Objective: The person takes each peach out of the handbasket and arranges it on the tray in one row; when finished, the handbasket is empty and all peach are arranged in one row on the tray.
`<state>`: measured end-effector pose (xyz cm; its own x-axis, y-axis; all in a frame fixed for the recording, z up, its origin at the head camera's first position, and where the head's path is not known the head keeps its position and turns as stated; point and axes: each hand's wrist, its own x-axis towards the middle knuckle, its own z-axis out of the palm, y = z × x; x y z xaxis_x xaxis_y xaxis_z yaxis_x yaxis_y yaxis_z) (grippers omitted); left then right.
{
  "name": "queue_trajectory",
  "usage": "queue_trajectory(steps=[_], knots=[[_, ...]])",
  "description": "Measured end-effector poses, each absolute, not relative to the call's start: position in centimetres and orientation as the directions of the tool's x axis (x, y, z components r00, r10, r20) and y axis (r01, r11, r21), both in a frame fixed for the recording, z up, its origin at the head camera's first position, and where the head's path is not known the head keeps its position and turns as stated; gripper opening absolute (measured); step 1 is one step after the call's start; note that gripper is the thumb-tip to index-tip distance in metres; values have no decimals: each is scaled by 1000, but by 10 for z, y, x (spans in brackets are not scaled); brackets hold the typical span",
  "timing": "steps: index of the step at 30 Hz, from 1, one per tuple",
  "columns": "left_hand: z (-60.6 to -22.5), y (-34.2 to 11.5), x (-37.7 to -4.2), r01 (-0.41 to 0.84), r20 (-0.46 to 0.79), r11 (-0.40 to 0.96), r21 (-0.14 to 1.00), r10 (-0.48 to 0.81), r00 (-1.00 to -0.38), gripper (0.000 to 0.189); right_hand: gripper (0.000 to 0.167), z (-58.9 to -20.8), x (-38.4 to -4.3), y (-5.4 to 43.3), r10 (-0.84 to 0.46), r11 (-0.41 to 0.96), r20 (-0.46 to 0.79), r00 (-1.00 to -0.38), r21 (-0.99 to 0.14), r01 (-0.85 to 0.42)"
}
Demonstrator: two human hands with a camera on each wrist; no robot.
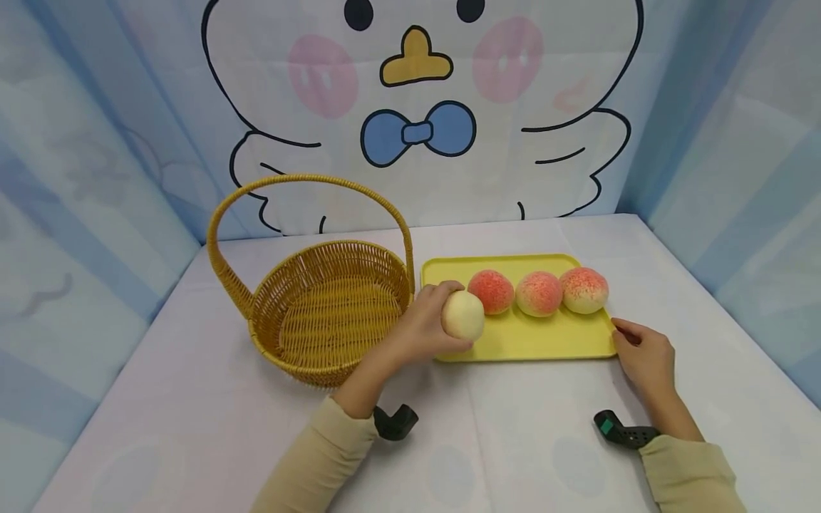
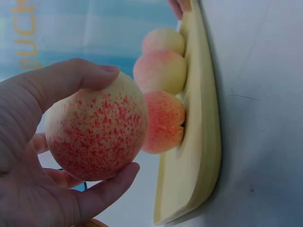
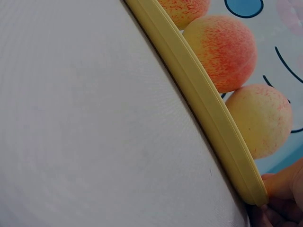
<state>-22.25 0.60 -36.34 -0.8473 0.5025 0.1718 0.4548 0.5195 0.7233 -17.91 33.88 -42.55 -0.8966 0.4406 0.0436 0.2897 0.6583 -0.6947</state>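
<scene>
A person's left hand (image 1: 426, 324) grips a peach (image 1: 463, 314) over the left end of a yellow tray (image 1: 532, 340), thumb and fingers curled round the fruit; the left wrist view shows the same peach (image 2: 97, 132) with its red-speckled side turned to the camera and lifted off the tray (image 2: 199, 142). Three more peaches stay in a row along the tray's far half: the left peach (image 1: 491, 291) just beside the held one, the middle peach (image 1: 539, 293) next to it, and the right peach (image 1: 584, 290) near the tray's right edge. The right hand (image 1: 644, 353) rests at the tray's near right corner, its fingertips touching the rim; the right wrist view shows the fingers (image 3: 284, 182) pressed against that corner, though how far they curl under the rim cannot be told. A woven wicker basket (image 1: 330, 313) with a tall arched handle (image 1: 308, 182) stands on the bench (image 1: 192, 399) just left of the tray, nothing visible inside it. The bench carries a white cloth, and a backdrop with a cartoon bird (image 1: 417, 107) in a blue bow tie hangs behind its far edge.
</scene>
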Motion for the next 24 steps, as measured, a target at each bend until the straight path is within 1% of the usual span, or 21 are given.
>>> queue_trajectory(steps=[7, 13, 19, 24], knots=[[-370, 10, -220, 439, 89, 655, 615, 495, -864, 71, 36, -425, -180, 338, 445, 656, 49, -894, -698, 288], [-371, 13, -220, 420, 41, 724, 547, 478, -877, 72, 36, -424, -180, 337, 439, 667, 64, -896, -691, 277], [-375, 14, -222, 394, -4, 748, 535, 468, -884, 73, 35, -423, -179, 338, 434, 673, 79, -897, -691, 264], [-376, 17, -223, 413, 20, 742, 528, 475, -880, 73, 35, -424, -179, 339, 431, 676, 87, -898, -690, 257]])
